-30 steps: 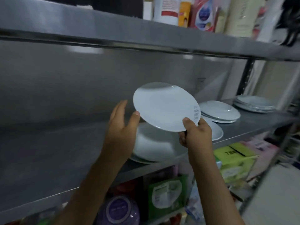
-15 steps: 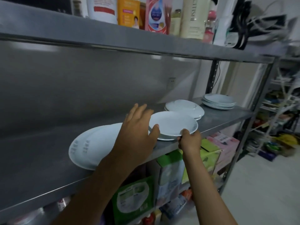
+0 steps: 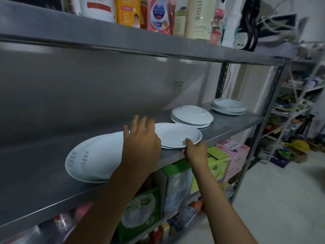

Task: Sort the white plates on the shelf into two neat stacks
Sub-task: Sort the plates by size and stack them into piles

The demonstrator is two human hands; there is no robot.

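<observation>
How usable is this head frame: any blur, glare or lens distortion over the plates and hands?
Head view: dim, flat light; plates and both hands, left and right, read fairly sharp; soft glare streaks on the upper steel shelf; wide-angle bending tilts the shelf lines and right-hand uprights; far-right clutter is soft.

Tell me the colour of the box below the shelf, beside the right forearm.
Lime green box with a black patch on top, seen in the head view.

We are in a storeroom, judging by the steel shelving [image 3: 219, 136] stocked with detergent bottles [image 3: 159, 14] above, boxed goods [image 3: 218, 162] below, and more cluttered racks [image 3: 299, 95] alongside.
</observation>
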